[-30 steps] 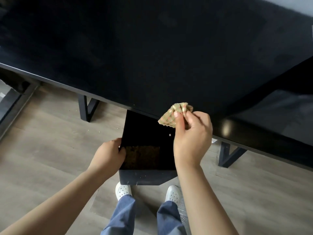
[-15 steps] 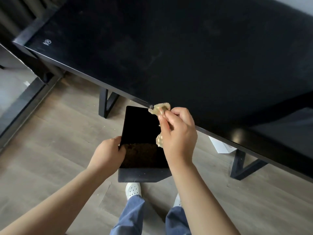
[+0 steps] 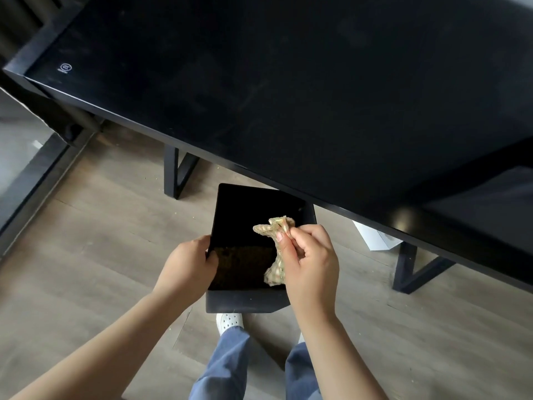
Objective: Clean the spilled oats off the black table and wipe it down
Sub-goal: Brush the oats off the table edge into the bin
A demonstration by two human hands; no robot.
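Observation:
The black table [image 3: 288, 96] fills the upper half of the head view, and its glossy top shows faint smears. Below its front edge my left hand [image 3: 189, 265] grips the left rim of a black rectangular bin [image 3: 245, 301]. Brown oats [image 3: 242, 265] lie inside the bin at its near end. My right hand [image 3: 310, 262] pinches a crumpled beige checked cloth [image 3: 275, 226] over the bin's opening, and part of the cloth hangs down below my fingers.
Black table legs [image 3: 176, 174] [image 3: 409, 272] stand on the grey wood floor. A white object [image 3: 375, 241] lies under the table at the right. A few crumbs dot the floor near the left leg. My feet are under the bin.
My right hand has drawn the cloth back off the table's edge and down over the bin. The bin has moved out from beneath the table. My view has shifted left.

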